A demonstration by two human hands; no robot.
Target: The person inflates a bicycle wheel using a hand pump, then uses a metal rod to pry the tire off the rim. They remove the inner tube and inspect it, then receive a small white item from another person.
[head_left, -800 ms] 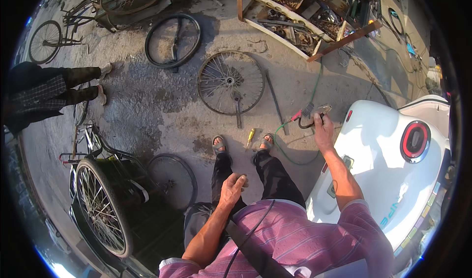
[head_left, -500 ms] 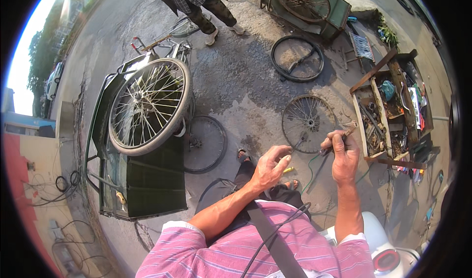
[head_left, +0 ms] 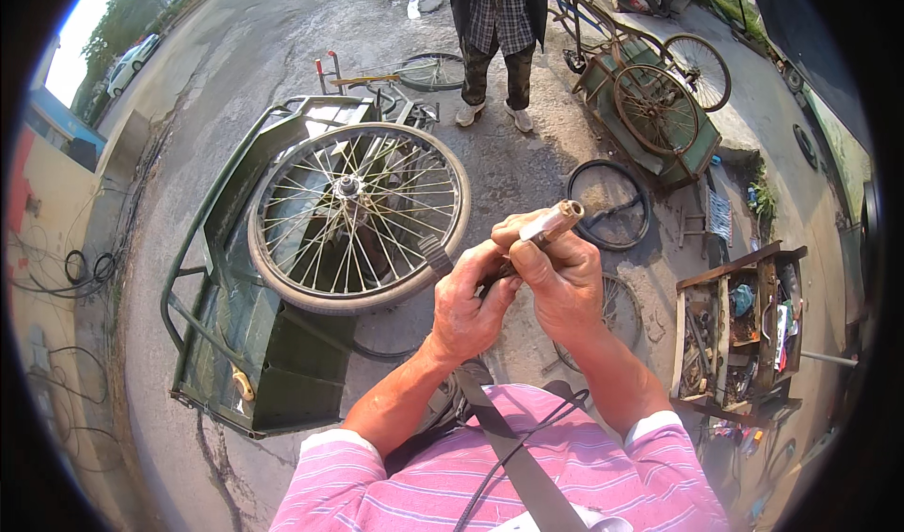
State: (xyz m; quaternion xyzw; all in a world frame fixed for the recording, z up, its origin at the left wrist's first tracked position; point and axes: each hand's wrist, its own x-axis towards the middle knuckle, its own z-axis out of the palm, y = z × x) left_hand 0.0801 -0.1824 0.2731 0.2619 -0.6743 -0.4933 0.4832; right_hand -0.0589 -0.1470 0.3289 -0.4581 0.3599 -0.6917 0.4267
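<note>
I hold a metal nozzle fitting (head_left: 551, 219) with a brass-coloured end up in front of my chest. My right hand (head_left: 570, 292) is closed round it, thumb on top. Just left of that, my left hand (head_left: 466, 301) grips a dark part (head_left: 435, 256), seemingly joined to the fitting; where they join is hidden by my fingers. Beyond my hands lies an upturned spoked wheel (head_left: 348, 202) on a green metal cart body (head_left: 306, 372).
Another person (head_left: 494, 33) stands ahead, facing me. A loose tyre (head_left: 607, 179) lies behind my hands. Bikes on a green cart (head_left: 659, 137) are at back right. A wooden parts box (head_left: 739, 330) sits at right, cables (head_left: 85, 268) along the left wall.
My hands have come together and risen, my left now gripping near the fitting. My view has swung left and up, bringing the cart and standing person toward the centre.
</note>
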